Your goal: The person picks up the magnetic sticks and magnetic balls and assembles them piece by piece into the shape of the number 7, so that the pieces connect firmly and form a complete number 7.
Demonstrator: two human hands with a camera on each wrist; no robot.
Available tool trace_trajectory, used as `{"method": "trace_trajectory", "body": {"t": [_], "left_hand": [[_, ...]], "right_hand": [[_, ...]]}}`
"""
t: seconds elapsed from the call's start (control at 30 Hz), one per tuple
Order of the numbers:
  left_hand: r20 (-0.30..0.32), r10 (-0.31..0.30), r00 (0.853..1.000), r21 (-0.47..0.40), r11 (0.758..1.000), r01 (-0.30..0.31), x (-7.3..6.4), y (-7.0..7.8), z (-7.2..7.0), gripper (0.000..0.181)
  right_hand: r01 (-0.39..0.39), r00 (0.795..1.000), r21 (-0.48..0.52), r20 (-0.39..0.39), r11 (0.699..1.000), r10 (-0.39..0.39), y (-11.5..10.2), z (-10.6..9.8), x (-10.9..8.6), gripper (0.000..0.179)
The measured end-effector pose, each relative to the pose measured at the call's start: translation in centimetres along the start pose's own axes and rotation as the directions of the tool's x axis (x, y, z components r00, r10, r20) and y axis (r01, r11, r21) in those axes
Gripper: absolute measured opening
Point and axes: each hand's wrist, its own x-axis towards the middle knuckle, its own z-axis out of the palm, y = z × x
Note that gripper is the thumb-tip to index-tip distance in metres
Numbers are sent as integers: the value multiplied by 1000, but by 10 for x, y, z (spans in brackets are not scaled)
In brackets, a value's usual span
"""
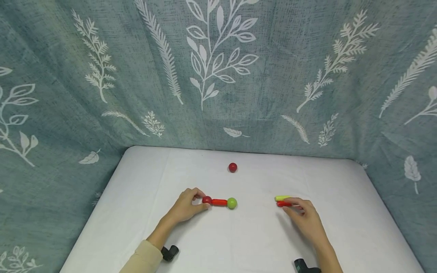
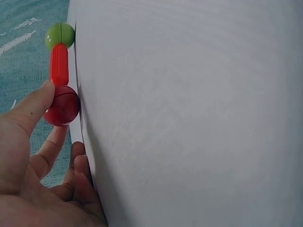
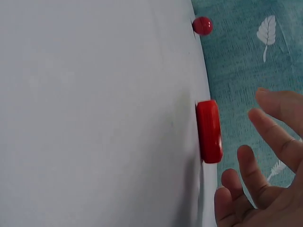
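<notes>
My left hand pinches a dark red ball between thumb and fingers. That ball is joined to one end of a red grooved rod, and a green ball sits on the rod's other end, pointing right. On the right side of the table, my right hand hovers over a loose red rod. Its fingers are spread apart around that rod in the right wrist view, with a gap between them and it. Beside the loose red rod lies a yellow-green rod, partly covered by the hand in the head view.
Another red ball rests farther back on the white table. A teal curtain with leaf prints hangs behind the table's back edge and down both sides. Black wrist devices show at both forearms.
</notes>
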Motion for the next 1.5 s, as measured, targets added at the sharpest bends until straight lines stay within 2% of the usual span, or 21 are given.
{"method": "trace_trajectory", "body": {"t": [0.33, 0.57, 0.83, 1.23, 1.5], "left_hand": [[0, -6, 1000, 11, 1000, 6, 1, -3, 3, 33], [-2, -13, 1000, 6, 1000, 13, 1, -3, 3, 33], [-5, -6, 1000, 7, 1000, 6, -1, -3, 3, 33], [-9, -2, 1000, 8, 1000, 2, 0, -3, 3, 32], [-12, -10, 1000, 6, 1000, 10, 0, -2, 3, 33]], "right_hand": [[-59, 998, -58, 19, 997, 60, 9, -4, 8, 32], [3, 1000, -31, 15, 1000, -3, 11, 0, 10, 28], [-17, 1000, -57, 20, 998, 18, 14, 3, 12, 29], [25, 1000, -96, -6, 995, -25, 20, 7, 15, 27], [25, 999, -142, -23, 990, -29, 19, 9, 14, 26]]}}
